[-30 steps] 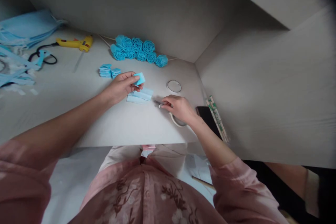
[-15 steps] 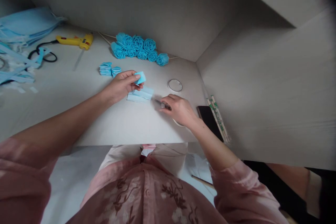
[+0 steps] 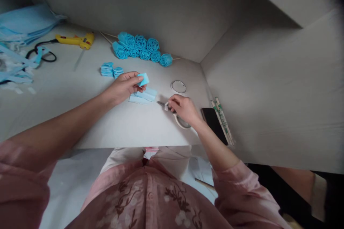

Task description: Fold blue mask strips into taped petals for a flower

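My left hand (image 3: 131, 82) pinches a small folded piece of blue mask fabric (image 3: 143, 79) between thumb and fingers. Just below it, flat light-blue fabric pieces (image 3: 145, 96) lie on the table. My right hand (image 3: 182, 106) is closed at the middle of a pair of scissors (image 3: 183, 122). Their metal blades point left toward the flat pieces, and a pale loop of the handle shows under the wrist. The curled fingers partly hide the scissors. Folded blue stacks (image 3: 107, 69) rest left of my left hand.
Blue fabric roses (image 3: 139, 48) on sticks lie at the back. A yellow glue gun (image 3: 75, 40), blue masks (image 3: 29, 23) and cut strips (image 3: 16, 64) are at left. A clear ring-shaped object (image 3: 178, 86), a phone (image 3: 214, 124) and wrapped sticks (image 3: 223, 120) lie at right.
My right hand has shifted slightly and its fingers have changed their hold, uncovering more of the scissors' handle. The left hand keeps the folded piece in nearly the same place.
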### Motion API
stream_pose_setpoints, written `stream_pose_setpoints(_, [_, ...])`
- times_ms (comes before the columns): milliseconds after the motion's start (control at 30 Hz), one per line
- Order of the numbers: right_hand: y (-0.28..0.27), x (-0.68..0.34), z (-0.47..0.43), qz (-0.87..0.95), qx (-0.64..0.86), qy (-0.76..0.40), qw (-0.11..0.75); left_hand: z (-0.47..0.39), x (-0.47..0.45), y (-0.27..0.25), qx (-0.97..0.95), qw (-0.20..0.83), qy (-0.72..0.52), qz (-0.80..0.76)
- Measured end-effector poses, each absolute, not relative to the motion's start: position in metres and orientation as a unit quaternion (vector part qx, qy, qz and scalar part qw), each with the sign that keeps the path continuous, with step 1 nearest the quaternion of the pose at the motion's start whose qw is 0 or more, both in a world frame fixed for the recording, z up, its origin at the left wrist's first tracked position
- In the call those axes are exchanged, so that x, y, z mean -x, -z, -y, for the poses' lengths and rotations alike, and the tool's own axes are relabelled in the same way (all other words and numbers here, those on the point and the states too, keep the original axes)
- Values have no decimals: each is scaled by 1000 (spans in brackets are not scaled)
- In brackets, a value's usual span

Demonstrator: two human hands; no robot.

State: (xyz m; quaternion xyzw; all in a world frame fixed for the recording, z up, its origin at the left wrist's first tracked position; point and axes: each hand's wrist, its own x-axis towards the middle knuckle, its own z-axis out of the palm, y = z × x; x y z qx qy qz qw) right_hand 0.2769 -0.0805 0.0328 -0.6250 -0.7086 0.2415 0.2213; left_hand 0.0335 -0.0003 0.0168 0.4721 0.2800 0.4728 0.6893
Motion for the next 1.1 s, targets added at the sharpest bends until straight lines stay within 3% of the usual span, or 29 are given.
stream_pose_setpoints(267, [-8, -277, 81, 647, 630, -279, 325, 3, -34, -15, -504, 676, -445, -300])
stream_pose_setpoints(633, [-48, -256, 56, 692, 515, -282, 421, 8, -37, -18, -547, 649, -392, -354])
stream_pose_setpoints(900, [-57, -235, 34, 791, 485, -10, 373, 13, -38, -26, -554, 662, -364, -350])
stream_pose_setpoints(1100, [-32, -228, 38, 790, 474, 28, 386, 14, -38, -26, -559, 670, -338, -352])
